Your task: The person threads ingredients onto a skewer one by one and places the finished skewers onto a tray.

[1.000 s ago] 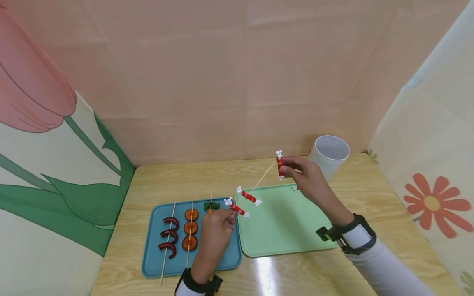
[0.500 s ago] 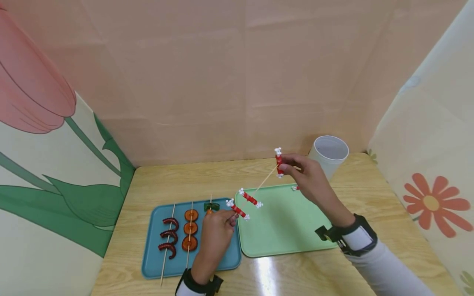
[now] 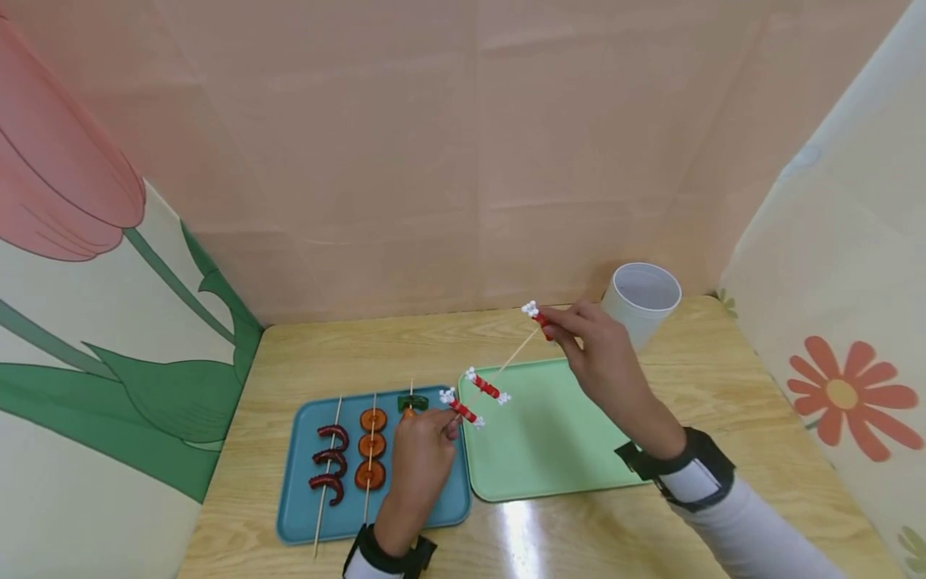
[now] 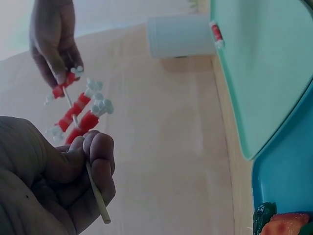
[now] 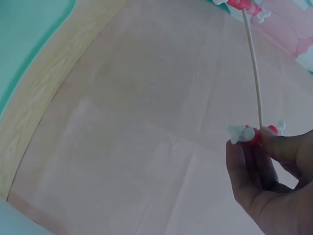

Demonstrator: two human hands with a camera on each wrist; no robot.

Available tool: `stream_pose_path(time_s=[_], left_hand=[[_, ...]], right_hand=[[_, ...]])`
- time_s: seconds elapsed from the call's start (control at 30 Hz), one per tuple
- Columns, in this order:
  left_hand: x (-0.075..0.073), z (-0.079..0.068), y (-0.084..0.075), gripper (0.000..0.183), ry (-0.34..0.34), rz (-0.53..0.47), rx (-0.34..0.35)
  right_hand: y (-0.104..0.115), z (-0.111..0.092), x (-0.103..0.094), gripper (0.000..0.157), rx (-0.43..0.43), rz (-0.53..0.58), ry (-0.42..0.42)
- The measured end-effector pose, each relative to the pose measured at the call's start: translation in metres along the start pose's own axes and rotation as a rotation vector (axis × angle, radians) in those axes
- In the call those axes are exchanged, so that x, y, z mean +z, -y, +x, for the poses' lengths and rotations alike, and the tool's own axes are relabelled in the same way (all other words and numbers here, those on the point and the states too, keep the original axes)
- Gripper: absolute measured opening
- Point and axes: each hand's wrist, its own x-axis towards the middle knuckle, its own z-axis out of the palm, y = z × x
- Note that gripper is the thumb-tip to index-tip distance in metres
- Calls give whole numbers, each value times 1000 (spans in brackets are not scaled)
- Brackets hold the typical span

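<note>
My left hand [image 3: 419, 454] pinches the lower part of a thin wooden skewer [image 4: 98, 198] over the blue tray's right side. Threaded crosswise on it are two red toy pieces with knobbed white bone-like ends, a lower piece [image 3: 463, 408] just above my left fingers and an upper piece [image 3: 486, 386]. At the skewer's far end, my right hand [image 3: 604, 358] pinches a third red-and-white piece [image 5: 252, 136] between thumb and fingers. The skewer's tip meets this piece; whether it pokes through is hidden by the thumb.
The blue tray [image 3: 448, 503] holds finished-looking skewers: dark curled sausages [image 3: 330, 457], orange-brown round slices [image 3: 370, 445], and one with a green piece [image 3: 413, 403], partly behind my left hand. Right of it lies a green tray [image 3: 557, 462] with another red-and-white piece [image 4: 216, 33]. A white cup [image 3: 644, 310] stands behind.
The third piece, apart from the skewer's tip a second ago, now meets it. My right hand has turned and shifted slightly left, tilting the piece. My left hand has barely moved.
</note>
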Motion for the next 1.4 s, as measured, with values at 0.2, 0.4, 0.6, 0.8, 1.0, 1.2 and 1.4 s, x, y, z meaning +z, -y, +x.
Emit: stream_pose_path(time_s=[0.2,0.4,0.6,0.8,1.0,1.2,1.4], left_hand=[[-1,-2,1,20,-28,49,30],[-3,-2,0,20,-26,81,41],[-2,-1,0,22,-31,79,28],[-2,-1,2,25,-40,70,14],[-2,-2,2,24,-36,71,-1],[1,3,-8,22,-8,64,13],[3,6,-8,22,-17,59,-16]], right_hand=[[5,-3,5,35,-13,-54,-6],[6,-7,12,35,-13,-56,-10],[6,-11,16,32,7,-35,4],[9,-12,17,32,-8,-23,10],[14,-15,24,32,-16,-21,-5],[26,-26,39,30,-16,21,130],[29,-26,43,31,-4,32,155]])
